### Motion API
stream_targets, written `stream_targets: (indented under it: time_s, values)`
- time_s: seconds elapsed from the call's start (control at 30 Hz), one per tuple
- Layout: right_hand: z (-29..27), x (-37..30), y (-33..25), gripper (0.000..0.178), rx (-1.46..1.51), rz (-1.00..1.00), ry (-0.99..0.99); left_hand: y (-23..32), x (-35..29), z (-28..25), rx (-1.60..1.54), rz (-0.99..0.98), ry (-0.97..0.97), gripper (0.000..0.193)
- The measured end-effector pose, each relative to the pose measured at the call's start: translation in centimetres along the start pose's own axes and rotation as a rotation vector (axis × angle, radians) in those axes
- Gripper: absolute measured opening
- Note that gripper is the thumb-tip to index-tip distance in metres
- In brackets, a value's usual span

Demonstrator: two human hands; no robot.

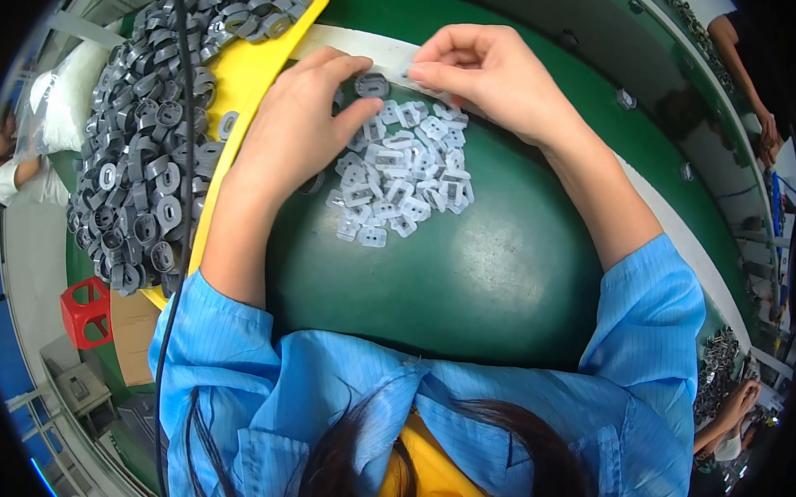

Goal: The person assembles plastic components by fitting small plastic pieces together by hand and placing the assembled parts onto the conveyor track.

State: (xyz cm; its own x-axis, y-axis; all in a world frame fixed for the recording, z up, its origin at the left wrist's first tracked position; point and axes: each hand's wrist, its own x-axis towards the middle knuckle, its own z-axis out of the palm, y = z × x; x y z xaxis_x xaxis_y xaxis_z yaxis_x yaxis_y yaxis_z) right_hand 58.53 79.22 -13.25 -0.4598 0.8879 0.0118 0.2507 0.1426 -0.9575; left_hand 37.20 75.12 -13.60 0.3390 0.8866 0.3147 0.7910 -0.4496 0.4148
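Observation:
Between the thumb and forefinger of my left hand (299,124) sits a dark grey oval plastic part (371,85), gripped at the fingertips over the bench. Further right, my right hand (485,79) is closed in a pinch near the white strip. A small pale bit shows at its fingertips, too little to name. Below both hands lies a loose pile of translucent white plastic pieces (401,173) with slots and holes. Another grey part (313,183) is partly hidden by my left wrist.
A yellow tray (246,73) heaped with grey oval parts (145,149) stands at left. The green bench (369,292) has a white strip (362,43) along its far side. Beyond it, single small pieces (626,99) rest on a green belt. Other people's hands (767,131) show at right.

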Motion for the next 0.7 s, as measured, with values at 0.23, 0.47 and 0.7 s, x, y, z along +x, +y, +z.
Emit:
stream_targets:
  time_s: [0.23,0.47,0.7]
  values:
    - [0.1,-0.2,-0.1,0.017,0.15,-0.01,0.081,2.4,1.2,1.8,-0.023,0.061,0.276,0.028]
    - [0.2,-0.6,-1.0,0.019,-0.008,-0.023,0.071,2.8,1.1,2.6,-0.019,0.127,0.427,0.028]
    - [0.2,-0.3,-0.5,0.026,0.057,-0.069,0.099,3.1,0.8,2.5,-0.144,0.142,0.458,0.028]
